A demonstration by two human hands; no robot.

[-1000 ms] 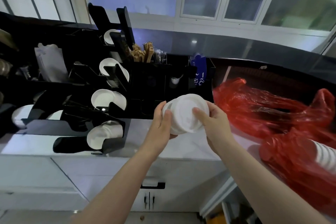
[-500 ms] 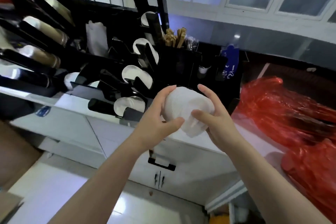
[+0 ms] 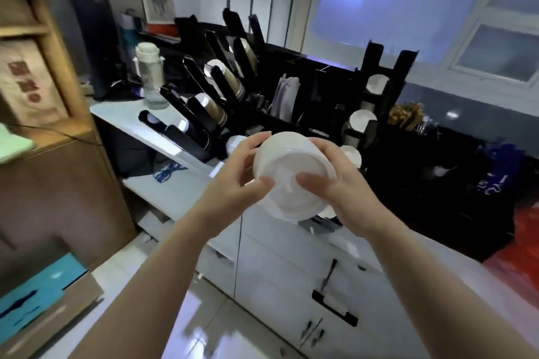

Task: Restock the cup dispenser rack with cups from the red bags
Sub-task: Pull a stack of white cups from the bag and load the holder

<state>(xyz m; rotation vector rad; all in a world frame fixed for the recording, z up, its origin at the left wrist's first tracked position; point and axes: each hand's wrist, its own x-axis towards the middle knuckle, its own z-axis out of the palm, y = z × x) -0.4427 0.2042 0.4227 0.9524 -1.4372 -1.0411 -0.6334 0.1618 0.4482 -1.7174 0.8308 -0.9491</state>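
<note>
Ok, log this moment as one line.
step: restock | left hand: holds white cup stack | right hand: holds stack | rack: partly filled | stack: not yet loaded

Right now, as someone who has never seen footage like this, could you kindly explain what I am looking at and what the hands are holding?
There is no machine here: a person wears a camera on the head, so this one view looks forward and down at their own bare arms. The left hand and the right hand together hold a stack of white cups, thumbs on its near end, above the white counter. Behind stands the black cup dispenser rack, its slanted channels already holding some white cups. Further left, another black rack holds brownish cups, beside a clear water bottle. A red bag shows at the far right edge.
</note>
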